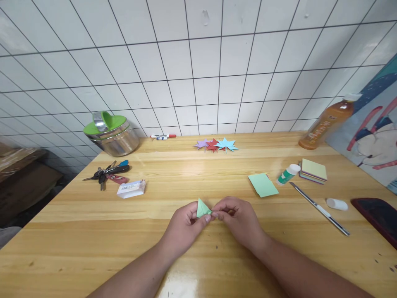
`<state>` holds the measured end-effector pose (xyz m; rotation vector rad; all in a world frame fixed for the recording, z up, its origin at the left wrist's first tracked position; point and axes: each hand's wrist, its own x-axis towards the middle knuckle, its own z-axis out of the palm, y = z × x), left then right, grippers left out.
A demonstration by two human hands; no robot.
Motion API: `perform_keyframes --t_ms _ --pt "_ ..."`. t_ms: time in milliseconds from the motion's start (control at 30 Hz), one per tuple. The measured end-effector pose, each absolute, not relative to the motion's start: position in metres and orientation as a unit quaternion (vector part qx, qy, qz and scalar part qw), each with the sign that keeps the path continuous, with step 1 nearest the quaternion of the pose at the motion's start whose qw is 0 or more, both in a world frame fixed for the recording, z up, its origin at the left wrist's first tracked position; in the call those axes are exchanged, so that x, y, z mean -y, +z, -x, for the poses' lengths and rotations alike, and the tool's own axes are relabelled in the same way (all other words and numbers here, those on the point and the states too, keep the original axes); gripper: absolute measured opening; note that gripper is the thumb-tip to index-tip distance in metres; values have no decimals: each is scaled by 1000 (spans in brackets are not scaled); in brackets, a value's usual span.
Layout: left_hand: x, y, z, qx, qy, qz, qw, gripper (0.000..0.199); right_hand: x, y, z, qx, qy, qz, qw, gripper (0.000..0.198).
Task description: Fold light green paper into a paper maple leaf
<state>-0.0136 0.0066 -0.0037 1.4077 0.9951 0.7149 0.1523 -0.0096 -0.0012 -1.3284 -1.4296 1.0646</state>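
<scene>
A small folded piece of green paper (202, 208) is held up above the near middle of the wooden table. Its pointed tip faces up, and a crease runs down it. My left hand (186, 223) grips it from the left, thumb in front and fingers behind. From the right, my right hand (238, 217) pinches its lower right corner between thumb and forefinger. The two thumbs nearly meet there, so that corner is partly hidden.
Green paper sheets (263, 184), a glue stick (288, 174), its cap (337, 204), a paper stack (314, 170) and a utility knife (321, 210) lie right. Paper leaves (226, 144), a marker (163, 136) and a bottle (325, 124) stand farther back. Keys (107, 174) and a small box (131, 189) lie left.
</scene>
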Motion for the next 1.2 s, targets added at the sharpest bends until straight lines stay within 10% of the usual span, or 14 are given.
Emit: perform_keyframes --t_ms 1200 --pt "-7 -2 13 -420 303 -610 600 18 11 -5 -155 619 375 542 427 13"
